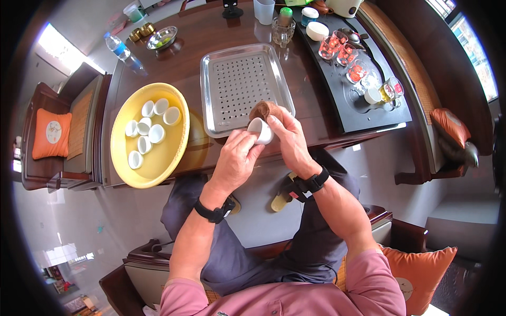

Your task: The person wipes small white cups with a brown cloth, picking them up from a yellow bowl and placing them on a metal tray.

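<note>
My left hand [235, 159] is closed on a small white cup [262, 130], held tilted just off the near edge of the metal tray. In my right hand [290, 139] is a brown cloth [265, 110], pinched by the thumb and fingers and touching the cup's rim. The perforated silver tray [206, 87] lies on the dark wooden table right beyond both hands. To the left stands a yellow basin [176, 152] with several white cups [156, 134] inside it, most of them lying on their sides or tilted.
At the right, a black tea tray [348, 113] carries glasses with red patterns [357, 71], a white bowl [317, 31] and a small teapot. Farther back are a glass mug [283, 32], a metal dish [162, 38] and a water bottle [117, 46]. My knees are under the table's near edge.
</note>
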Action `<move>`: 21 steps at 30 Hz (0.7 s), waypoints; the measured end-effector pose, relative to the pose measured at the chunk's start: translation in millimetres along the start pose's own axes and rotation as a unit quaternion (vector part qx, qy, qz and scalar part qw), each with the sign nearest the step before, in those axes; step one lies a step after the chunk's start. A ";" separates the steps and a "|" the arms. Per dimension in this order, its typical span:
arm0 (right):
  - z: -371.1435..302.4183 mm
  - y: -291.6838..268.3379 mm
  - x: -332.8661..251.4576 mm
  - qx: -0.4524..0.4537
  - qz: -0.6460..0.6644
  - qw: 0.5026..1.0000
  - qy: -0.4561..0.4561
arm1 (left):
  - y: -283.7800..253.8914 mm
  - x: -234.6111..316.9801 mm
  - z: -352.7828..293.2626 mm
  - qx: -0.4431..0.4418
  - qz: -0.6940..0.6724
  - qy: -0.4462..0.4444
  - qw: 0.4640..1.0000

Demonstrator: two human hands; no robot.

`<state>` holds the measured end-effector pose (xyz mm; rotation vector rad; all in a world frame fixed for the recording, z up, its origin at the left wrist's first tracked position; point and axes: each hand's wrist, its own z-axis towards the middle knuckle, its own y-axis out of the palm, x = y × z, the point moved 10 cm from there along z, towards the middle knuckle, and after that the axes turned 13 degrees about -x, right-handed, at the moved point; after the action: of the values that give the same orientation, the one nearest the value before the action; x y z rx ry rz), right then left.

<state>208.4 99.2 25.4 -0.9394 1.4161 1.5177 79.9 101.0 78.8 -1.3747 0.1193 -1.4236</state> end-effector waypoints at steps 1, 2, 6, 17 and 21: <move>-0.8 0.8 0.9 -0.003 -0.018 1.000 -0.009 | 0.8 -4.0 0.1 -0.003 -0.023 -0.020 1.000; -3.1 2.8 -2.5 -0.002 -0.058 0.998 -0.016 | 1.0 -8.4 -0.2 -0.005 -0.045 -0.042 0.998; -13.5 21.2 -24.2 -0.050 -0.346 0.930 -0.110 | -4.9 -28.1 -4.6 0.024 -0.154 -0.121 0.980; -12.1 24.6 -27.4 -0.052 -0.129 0.990 -0.037 | -15.7 7.5 0.1 0.006 0.051 0.028 0.998; -10.2 23.8 6.9 -0.073 0.221 0.970 0.075 | -18.0 20.4 0.3 0.037 0.090 0.069 0.993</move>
<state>183.6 89.3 26.9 -0.8768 1.7226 1.9331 74.9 93.7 104.6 -1.1745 0.2719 -1.3579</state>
